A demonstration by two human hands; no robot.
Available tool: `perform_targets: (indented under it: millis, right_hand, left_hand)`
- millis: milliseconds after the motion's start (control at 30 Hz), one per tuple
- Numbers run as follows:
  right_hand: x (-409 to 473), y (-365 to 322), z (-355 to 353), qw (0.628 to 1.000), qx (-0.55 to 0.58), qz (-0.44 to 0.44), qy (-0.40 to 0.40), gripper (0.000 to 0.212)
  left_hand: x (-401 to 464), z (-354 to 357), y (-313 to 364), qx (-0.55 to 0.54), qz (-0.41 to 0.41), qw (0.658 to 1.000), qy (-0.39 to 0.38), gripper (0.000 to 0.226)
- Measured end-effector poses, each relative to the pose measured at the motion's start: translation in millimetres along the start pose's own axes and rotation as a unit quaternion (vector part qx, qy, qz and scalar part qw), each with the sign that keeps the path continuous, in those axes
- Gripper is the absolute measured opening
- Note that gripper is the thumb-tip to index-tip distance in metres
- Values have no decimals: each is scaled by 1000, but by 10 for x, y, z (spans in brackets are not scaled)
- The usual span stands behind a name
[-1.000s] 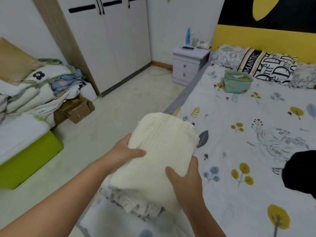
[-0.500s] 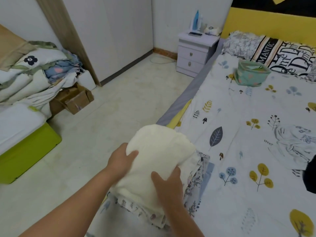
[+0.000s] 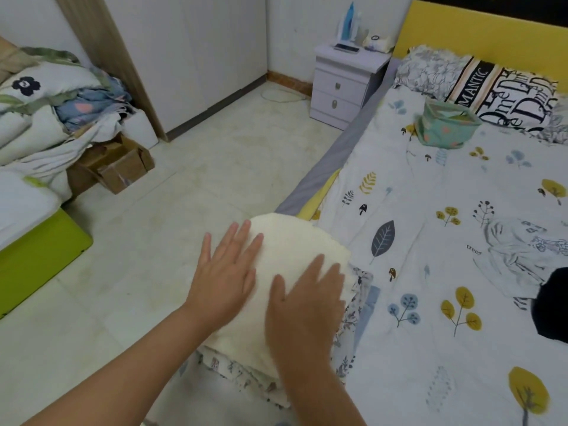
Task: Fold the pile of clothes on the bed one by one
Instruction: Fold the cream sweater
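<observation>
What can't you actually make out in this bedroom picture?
Head view only:
- Floral clothes under the cream garment: mostly covered by it.
- Black item: cut off by the right edge.
- Right hand: motion-blurred.
- Nightstand items: too small to identify.

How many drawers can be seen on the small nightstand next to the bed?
2. The upper drawer sits directly under the top of the nightstand; the lower drawer is right beneath it. Each has one knob. None seems hidden.

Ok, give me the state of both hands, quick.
Left hand: open, fingers straight, flat on the cream folded garment.
Right hand: open, flat on the same garment, holding nothing.
</observation>
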State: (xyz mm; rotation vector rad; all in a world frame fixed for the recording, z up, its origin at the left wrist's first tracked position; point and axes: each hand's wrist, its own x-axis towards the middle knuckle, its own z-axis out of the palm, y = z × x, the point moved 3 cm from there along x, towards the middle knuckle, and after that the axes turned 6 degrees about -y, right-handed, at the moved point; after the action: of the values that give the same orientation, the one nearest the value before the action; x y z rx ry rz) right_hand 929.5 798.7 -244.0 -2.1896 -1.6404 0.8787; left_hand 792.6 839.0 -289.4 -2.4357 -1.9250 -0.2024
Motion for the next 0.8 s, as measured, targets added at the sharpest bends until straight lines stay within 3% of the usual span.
perform_targets:
  millis: [33,133,267,467,600,800]
  right_hand:
    - [0,-48,100,998,-57,-15,18,68]
    - [61,157,531,992,-115,-31,-33,74]
    - [-2,600,822,986,-148,-59,-52,82]
    - [38,640,993,982,-163,-93,-29,80]
    - [49,622,978,981,-166,-92,-39,76]
    - [33,508,739,982,-152,-65,-88,61]
  left_hand:
    - [23,67,-3,18,34,999,-18,53]
    - [-10,353,-43,35,76,994,-72,54]
    - [-218,706,-30,-23,55,994,-94,55]
    - [-186,868,-146,-58,23,990,-128,55]
    - [-159,869,-161,-53,27,990,-127,58]
    - [-64,551,-39,-53,22,978,-199,71]
